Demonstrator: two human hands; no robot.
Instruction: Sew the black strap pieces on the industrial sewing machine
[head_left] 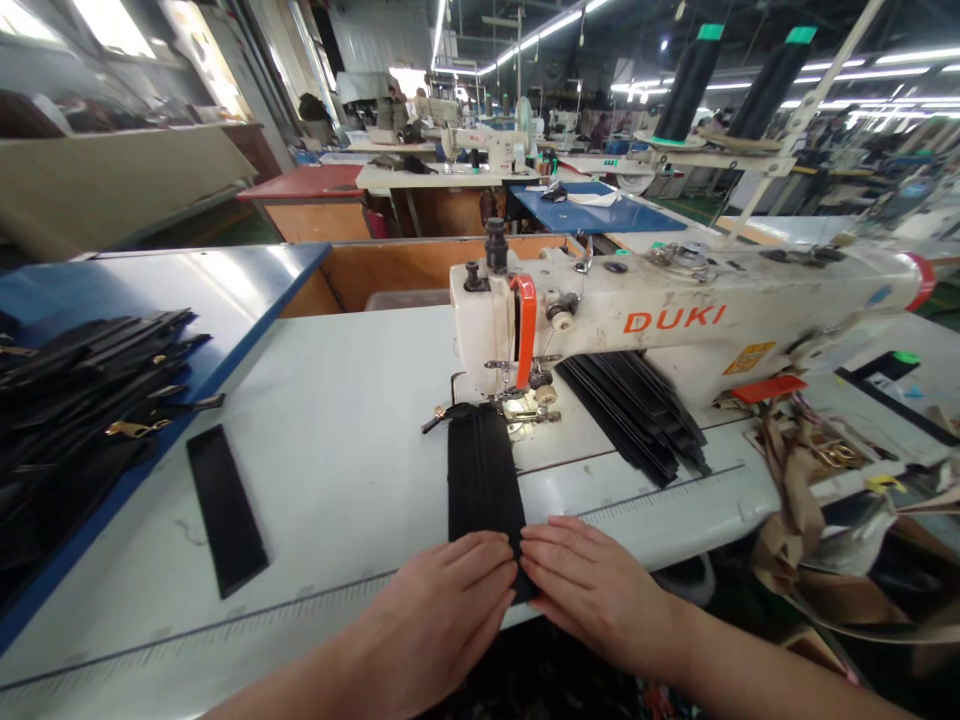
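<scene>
A black fabric strip with a zipper point(484, 470) lies lengthwise on the sewing table, its far end under the presser foot of the white sewing machine point(675, 300). At that end a zipper pull point(437, 413) sticks out to the left. My left hand point(454, 590) grips the near end of the strip from the left, fingers pressed together on top. From the right, my right hand point(592, 580) pinches the strip's edge, fingers together. The fingertips of both hands almost meet, and they cover part of the strip.
A loose black strip point(227, 510) lies on the left of the table. Black zippered pieces point(97, 400) are heaped on a blue-edged table point(255, 270). Stacked black strips point(634, 410) rest beneath the machine arm. Tan straps point(787, 490) hang at right; thread cones point(690, 85) stand above.
</scene>
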